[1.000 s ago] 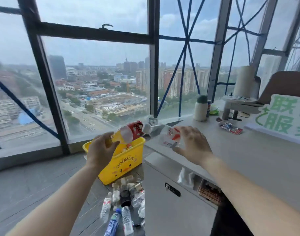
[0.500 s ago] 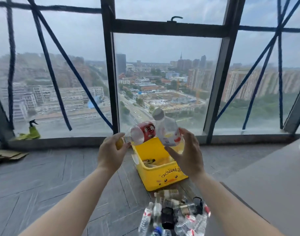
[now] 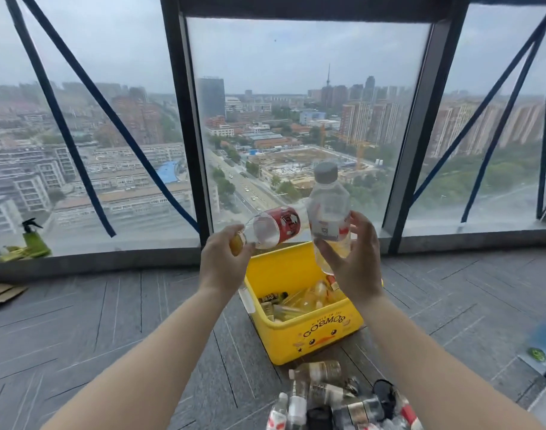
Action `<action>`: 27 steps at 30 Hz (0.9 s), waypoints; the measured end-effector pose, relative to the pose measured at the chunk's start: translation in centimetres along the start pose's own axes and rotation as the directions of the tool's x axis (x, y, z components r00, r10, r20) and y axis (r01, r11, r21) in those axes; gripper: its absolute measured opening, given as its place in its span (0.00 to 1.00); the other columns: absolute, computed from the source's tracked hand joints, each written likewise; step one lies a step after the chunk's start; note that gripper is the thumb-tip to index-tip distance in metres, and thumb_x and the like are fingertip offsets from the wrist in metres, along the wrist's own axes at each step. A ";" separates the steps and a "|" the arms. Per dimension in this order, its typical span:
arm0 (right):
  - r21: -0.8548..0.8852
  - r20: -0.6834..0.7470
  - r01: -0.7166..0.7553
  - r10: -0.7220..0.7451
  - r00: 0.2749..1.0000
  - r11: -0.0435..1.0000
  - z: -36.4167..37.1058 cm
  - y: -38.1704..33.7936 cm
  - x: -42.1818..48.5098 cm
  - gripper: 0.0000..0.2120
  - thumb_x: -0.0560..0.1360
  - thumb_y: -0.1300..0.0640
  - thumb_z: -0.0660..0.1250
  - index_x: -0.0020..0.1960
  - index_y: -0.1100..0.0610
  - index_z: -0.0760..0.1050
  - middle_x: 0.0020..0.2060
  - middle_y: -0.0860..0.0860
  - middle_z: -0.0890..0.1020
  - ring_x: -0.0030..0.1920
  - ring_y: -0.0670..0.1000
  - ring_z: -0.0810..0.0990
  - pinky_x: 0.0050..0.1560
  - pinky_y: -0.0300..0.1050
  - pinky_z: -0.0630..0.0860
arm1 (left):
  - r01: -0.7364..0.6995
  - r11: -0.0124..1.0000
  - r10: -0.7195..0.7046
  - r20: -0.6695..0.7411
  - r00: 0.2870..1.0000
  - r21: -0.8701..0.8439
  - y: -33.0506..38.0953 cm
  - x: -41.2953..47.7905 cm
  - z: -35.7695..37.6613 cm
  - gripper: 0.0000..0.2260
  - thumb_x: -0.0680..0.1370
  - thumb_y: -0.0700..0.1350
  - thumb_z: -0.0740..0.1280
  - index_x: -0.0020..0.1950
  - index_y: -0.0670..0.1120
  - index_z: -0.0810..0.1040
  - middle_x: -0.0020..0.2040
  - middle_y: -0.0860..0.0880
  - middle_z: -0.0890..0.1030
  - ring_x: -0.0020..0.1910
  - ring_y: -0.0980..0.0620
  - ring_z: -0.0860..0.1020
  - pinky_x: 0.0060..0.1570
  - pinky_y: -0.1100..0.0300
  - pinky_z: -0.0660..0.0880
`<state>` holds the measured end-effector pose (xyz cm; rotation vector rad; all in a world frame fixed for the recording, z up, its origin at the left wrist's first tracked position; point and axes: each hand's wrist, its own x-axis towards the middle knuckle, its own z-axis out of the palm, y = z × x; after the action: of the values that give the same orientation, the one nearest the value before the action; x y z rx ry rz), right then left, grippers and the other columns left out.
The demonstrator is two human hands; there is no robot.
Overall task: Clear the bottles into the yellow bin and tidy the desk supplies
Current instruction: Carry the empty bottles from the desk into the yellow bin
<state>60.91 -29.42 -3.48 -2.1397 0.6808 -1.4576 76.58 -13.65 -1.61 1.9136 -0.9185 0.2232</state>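
Observation:
My left hand (image 3: pixel 223 265) grips a clear bottle with a red label (image 3: pixel 275 226) by its yellow cap end, lying sideways. My right hand (image 3: pixel 354 259) holds a second clear bottle with a grey cap (image 3: pixel 327 209) upright, fingers curled round its lower half. Both bottles hang above the far end of the yellow bin (image 3: pixel 309 333), which stands on the floor and holds several empty bottles.
A heap of loose bottles (image 3: pixel 333 395) lies on the dark floor just in front of the bin. A tall window with a dark frame stands behind. A green spray bottle (image 3: pixel 32 240) sits on the sill at far left. Flat cardboard (image 3: pixel 1 291) lies at left.
The view has turned left, away from the desk, and dropped toward the bin. Both hands have carried their bottles from the desk edge to above the bin. The right bottle now stands upright.

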 end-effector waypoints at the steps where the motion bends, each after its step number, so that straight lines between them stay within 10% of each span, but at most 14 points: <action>1: 0.009 -0.027 0.005 -0.004 1.000 1.000 0.4 0.7 1.5 0.34 0.68 0.39 0.69 0.67 0.53 0.61 0.61 0.53 0.72 0.60 0.55 0.73 0.54 0.58 0.77 | -0.012 1.000 0.011 -0.011 1.000 -0.016 0.3 1.5 0.9 0.19 0.76 0.47 0.69 0.65 0.46 0.74 0.58 0.45 0.77 0.52 0.54 0.71 0.55 0.59 0.71; 5: 0.019 -0.145 0.038 -0.035 0.989 0.999 2.6 3.3 7.2 0.34 0.70 0.39 0.68 0.68 0.56 0.60 0.62 0.55 0.71 0.61 0.55 0.73 0.56 0.55 0.76 | -0.065 0.995 0.060 -0.068 0.996 -0.069 1.7 7.6 4.5 0.19 0.77 0.45 0.68 0.67 0.46 0.72 0.58 0.45 0.75 0.52 0.55 0.69 0.55 0.61 0.69; 8: -0.064 0.013 -0.143 0.144 0.989 0.988 5.1 6.5 11.2 0.36 0.75 0.47 0.67 0.74 0.56 0.52 0.70 0.54 0.65 0.69 0.55 0.67 0.64 0.53 0.69 | -0.046 0.991 0.036 0.082 0.996 0.123 1.4 12.1 8.0 0.28 0.80 0.42 0.62 0.77 0.49 0.55 0.76 0.43 0.56 0.72 0.47 0.59 0.70 0.56 0.56; 11: -0.495 0.424 -0.426 0.639 0.642 0.757 6.4 9.2 12.5 0.30 0.79 0.53 0.63 0.74 0.64 0.55 0.72 0.58 0.64 0.70 0.59 0.65 0.68 0.52 0.66 | -0.015 0.798 -0.231 0.329 0.916 0.603 -1.5 13.6 10.5 0.41 0.78 0.34 0.57 0.74 0.58 0.30 0.70 0.45 0.21 0.72 0.37 0.29 0.69 0.42 0.32; 13: -0.653 0.493 -0.366 0.739 0.460 0.663 6.2 9.7 11.1 0.22 0.80 0.54 0.61 0.69 0.65 0.66 0.66 0.60 0.72 0.63 0.58 0.73 0.63 0.51 0.70 | -0.034 0.748 -0.322 0.407 0.855 0.663 -3.5 13.1 11.2 0.42 0.78 0.37 0.60 0.74 0.57 0.30 0.69 0.44 0.21 0.71 0.36 0.29 0.69 0.41 0.32; 19: -0.731 0.535 -0.360 0.814 0.225 0.580 5.0 11.1 5.3 0.25 0.77 0.48 0.65 0.68 0.63 0.69 0.66 0.56 0.74 0.65 0.56 0.73 0.60 0.45 0.71 | -0.031 0.772 -0.468 0.601 0.649 0.634 -5.9 8.9 11.2 0.43 0.76 0.56 0.66 0.77 0.55 0.37 0.75 0.43 0.31 0.75 0.38 0.37 0.73 0.42 0.43; 22: -0.688 0.559 -0.405 0.796 0.234 0.602 2.9 9.2 4.3 0.25 0.77 0.49 0.65 0.69 0.61 0.67 0.66 0.57 0.73 0.64 0.56 0.73 0.60 0.47 0.71 | -0.013 0.809 -0.430 0.608 0.668 0.588 -4.2 7.8 10.0 0.41 0.75 0.58 0.66 0.78 0.53 0.42 0.77 0.44 0.37 0.77 0.41 0.43 0.74 0.44 0.49; 27: -0.601 0.549 -0.364 0.698 0.460 0.712 -2.5 4.2 3.3 0.28 0.76 0.48 0.65 0.71 0.58 0.62 0.66 0.56 0.72 0.62 0.56 0.73 0.59 0.51 0.73 | -0.071 0.916 -0.210 0.623 0.753 0.394 1.5 3.9 6.5 0.35 0.76 0.55 0.66 0.78 0.48 0.53 0.78 0.45 0.55 0.76 0.46 0.55 0.73 0.50 0.57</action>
<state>58.98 -34.99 -2.91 -2.1998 1.2406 0.0079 76.81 -21.38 -1.99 2.4674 -1.3323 -0.3807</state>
